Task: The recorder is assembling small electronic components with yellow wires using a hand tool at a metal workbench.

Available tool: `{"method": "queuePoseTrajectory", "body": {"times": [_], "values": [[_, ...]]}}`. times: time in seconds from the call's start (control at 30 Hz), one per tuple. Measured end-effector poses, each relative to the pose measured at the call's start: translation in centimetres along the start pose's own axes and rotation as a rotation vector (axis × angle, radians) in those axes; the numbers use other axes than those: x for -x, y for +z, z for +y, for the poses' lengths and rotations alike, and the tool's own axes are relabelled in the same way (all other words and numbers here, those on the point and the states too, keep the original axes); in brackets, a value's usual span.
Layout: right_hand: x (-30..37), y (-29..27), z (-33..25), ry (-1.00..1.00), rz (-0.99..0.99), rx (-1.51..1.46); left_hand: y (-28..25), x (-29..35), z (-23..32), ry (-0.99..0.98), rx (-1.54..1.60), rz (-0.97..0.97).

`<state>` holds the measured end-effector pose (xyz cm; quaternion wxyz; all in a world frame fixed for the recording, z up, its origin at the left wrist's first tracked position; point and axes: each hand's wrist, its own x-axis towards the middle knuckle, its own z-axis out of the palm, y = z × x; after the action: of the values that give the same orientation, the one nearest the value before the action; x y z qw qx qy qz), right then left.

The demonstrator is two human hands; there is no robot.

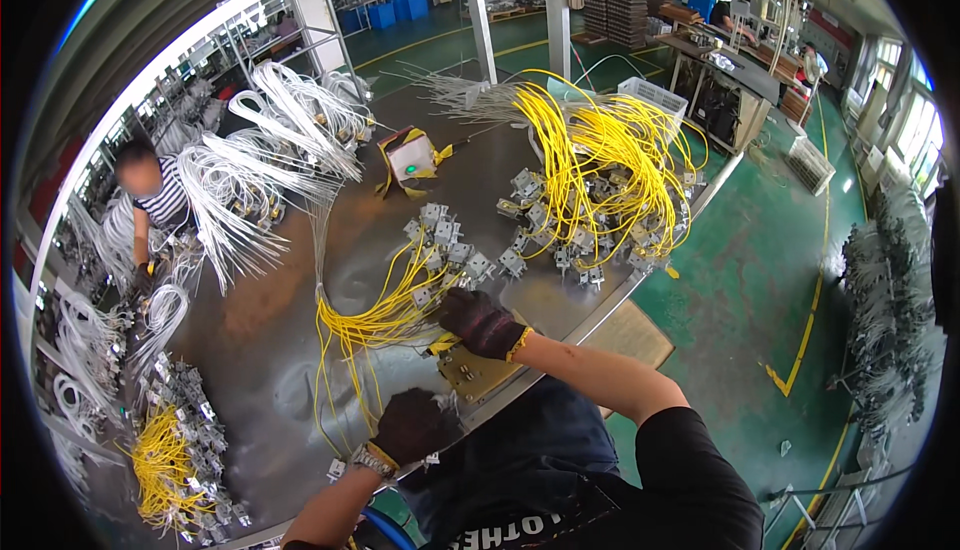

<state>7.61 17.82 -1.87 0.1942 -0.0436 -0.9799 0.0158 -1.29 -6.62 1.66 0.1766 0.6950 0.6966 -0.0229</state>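
Observation:
My right hand (482,324), in a dark knit glove with a yellow cuff, lies with curled fingers at the right end of a bundle of yellow cables (370,322). Several grey metal brackets (440,240) on the cable ends sit just beyond it. My left hand (415,424), also gloved, is closed low by the table's near edge. A bit of shiny metal or cable end shows at its fingertips, too small to name. Between my hands lies a brass-coloured plate fixture (487,372) with small holes. What each palm holds is hidden.
The metal table (270,350) carries a large yellow cable pile (590,150) with brackets at far right, white cable bundles (270,170) at far left and another yellow bundle (165,465) at near left. A box with a green light (410,160) stands mid-table. A co-worker (160,190) works at left.

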Motion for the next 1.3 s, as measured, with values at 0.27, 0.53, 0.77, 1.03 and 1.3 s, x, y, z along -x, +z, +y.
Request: {"method": "queuePoseTrajectory", "body": {"times": [0.27,0.53,0.77,1.03,1.3], "values": [[2.4,-2.5,-0.5,0.261,0.122,-0.366,-1.8,-8.7,-1.1,-0.207,-0.172,0.437],[2.4,-3.3,-0.2,0.370,0.140,-0.396,-0.9,-13.9,-2.4,-0.074,-0.049,0.575],[5.5,-4.4,-1.7,0.527,0.166,-0.506,-3.1,-9.7,-0.2,-0.132,0.066,0.440],[6.8,-6.2,-3.3,0.768,-0.035,-1.279,0.4,-7.8,-1.0,0.053,0.156,0.783],[7.0,-5.0,-4.0,0.506,0.029,-0.722,1.0,-5.9,-0.4,0.018,0.050,0.602]]}}
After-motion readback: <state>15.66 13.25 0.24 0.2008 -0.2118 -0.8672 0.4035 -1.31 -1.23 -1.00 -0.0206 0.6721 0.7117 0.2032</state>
